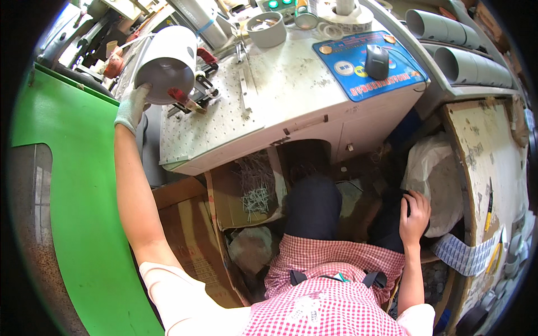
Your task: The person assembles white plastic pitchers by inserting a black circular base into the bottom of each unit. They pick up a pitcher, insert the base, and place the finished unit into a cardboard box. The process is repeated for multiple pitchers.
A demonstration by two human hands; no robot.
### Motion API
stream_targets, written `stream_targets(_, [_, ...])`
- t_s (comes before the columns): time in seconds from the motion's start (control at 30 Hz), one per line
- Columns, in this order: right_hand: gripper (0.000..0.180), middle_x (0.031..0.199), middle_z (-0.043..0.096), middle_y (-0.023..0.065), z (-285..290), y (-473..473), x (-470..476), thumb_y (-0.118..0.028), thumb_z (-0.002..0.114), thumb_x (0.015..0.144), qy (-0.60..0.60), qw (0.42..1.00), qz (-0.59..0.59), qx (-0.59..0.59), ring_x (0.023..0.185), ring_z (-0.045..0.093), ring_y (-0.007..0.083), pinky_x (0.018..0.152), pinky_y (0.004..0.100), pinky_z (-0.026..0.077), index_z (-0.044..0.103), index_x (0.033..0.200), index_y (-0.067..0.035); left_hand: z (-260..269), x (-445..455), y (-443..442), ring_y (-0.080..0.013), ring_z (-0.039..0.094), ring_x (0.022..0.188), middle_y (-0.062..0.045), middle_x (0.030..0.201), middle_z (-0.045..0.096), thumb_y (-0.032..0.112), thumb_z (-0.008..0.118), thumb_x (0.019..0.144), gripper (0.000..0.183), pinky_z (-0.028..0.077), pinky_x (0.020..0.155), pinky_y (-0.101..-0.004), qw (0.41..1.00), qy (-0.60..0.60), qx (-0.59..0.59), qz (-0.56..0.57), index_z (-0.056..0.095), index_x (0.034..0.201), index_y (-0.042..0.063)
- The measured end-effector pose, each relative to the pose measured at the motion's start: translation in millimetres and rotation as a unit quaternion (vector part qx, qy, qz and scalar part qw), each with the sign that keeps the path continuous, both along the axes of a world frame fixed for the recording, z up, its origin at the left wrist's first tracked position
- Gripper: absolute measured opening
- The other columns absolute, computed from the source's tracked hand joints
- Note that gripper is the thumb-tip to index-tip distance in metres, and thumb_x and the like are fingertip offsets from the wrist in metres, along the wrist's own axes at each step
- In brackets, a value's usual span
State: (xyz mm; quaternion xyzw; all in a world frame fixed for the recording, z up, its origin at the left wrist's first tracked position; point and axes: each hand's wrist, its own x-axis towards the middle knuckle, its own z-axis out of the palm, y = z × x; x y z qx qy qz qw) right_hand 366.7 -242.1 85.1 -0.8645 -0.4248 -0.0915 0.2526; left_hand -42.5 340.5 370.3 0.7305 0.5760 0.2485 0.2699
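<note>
My left hand (131, 107), in a pale knitted glove, reaches out to the far left and grips the lower rim of a wide grey plastic pipe section (170, 46). The pipe's open end faces me, and its dark inside shows. Close beside it, on a perforated bench top (206, 134), stands a black and metal clamp fixture (204, 86) with red parts. A red-handled brush (185, 100) overlaps the pipe's mouth. My bare right hand (415, 218) rests on my dark-trousered leg, holding nothing.
A computer mouse (376, 62) lies on a blue mat (361, 90). Behind are a grey round container (266, 31) and a label roll (349, 21). Grey pipes (470, 67) fill the right rack. Below, a cardboard box (227, 206) holds metal fasteners (255, 200). Yellow-handled cutters (496, 256) lie at right.
</note>
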Motion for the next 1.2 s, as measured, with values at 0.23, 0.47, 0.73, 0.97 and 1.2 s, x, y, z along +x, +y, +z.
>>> stream_targets(0.23, [0.032, 0.131, 0.067, 0.0138, -19.6, -16.5, 3.0, -0.029, 0.075, 0.091, -0.056, 0.995, -0.083, 0.007, 0.121, 0.061, 0.0356, 0.107, 0.047, 0.045, 0.072, 0.114, -0.007, -32.6, -7.4, -67.4, -0.0261, 0.054, 0.137, -0.016, 0.15, 0.057, 0.027, 0.056, 0.107, 0.047, 0.044, 0.112, -0.0383, 0.972, -0.224, 0.071, -0.025, 0.058, 0.145, 0.0])
stream_targets(0.47, [0.042, 0.128, 0.064, 0.014, -2.5, -53.3, 2.1, -0.034, 0.077, 0.089, 0.053, 0.993, -0.101, 0.022, 0.119, 0.059, 0.0376, 0.103, 0.0449, 0.048, 0.07, 0.123, -0.011, -168.0, 11.8, -295.3, -0.0201, 0.059, 0.128, -0.013, 0.142, 0.06, 0.007, 0.057, 0.106, 0.036, 0.045, 0.113, -0.0343, 0.93, -0.296, 0.2, -0.083, 0.057, 0.141, -0.003])
stream_targets(0.73, [0.042, 0.131, 0.061, 0.0134, 27.3, -70.2, -20.4, -0.03, 0.073, 0.093, 0.045, 0.993, -0.093, 0.058, 0.122, 0.057, 0.0357, 0.107, 0.0445, 0.045, 0.065, 0.127, -0.008, -265.5, -54.0, -392.9, -0.0215, 0.06, 0.128, -0.015, 0.14, 0.062, 0.007, 0.059, 0.104, 0.038, 0.044, 0.113, -0.0338, 0.97, -0.236, -0.042, 0.05, 0.058, 0.14, -0.006])
stream_targets(0.97, [0.041, 0.132, 0.062, 0.0145, 15.5, -54.1, -21.1, -0.031, 0.072, 0.093, -0.006, 0.996, -0.068, 0.051, 0.124, 0.057, 0.0371, 0.107, 0.047, 0.045, 0.067, 0.129, -0.011, -296.5, -108.0, -403.2, -0.0242, 0.06, 0.128, -0.016, 0.137, 0.065, 0.007, 0.061, 0.103, 0.036, 0.046, 0.111, -0.0371, 0.978, -0.191, 0.03, 0.079, 0.06, 0.136, -0.006])
stream_targets(1.2, [0.04, 0.123, 0.069, 0.0207, -27.0, -34.6, 8.6, -0.03, 0.072, 0.095, -0.019, 0.999, -0.041, -0.003, 0.117, 0.064, 0.0391, 0.103, 0.0463, 0.049, 0.071, 0.123, -0.002, -339.0, -201.5, -412.4, -0.0353, 0.038, 0.149, -0.015, 0.154, 0.052, 0.028, 0.071, 0.089, 0.061, 0.021, 0.125, -0.0571, 0.922, 0.314, 0.092, 0.207, 0.056, 0.144, 0.006])
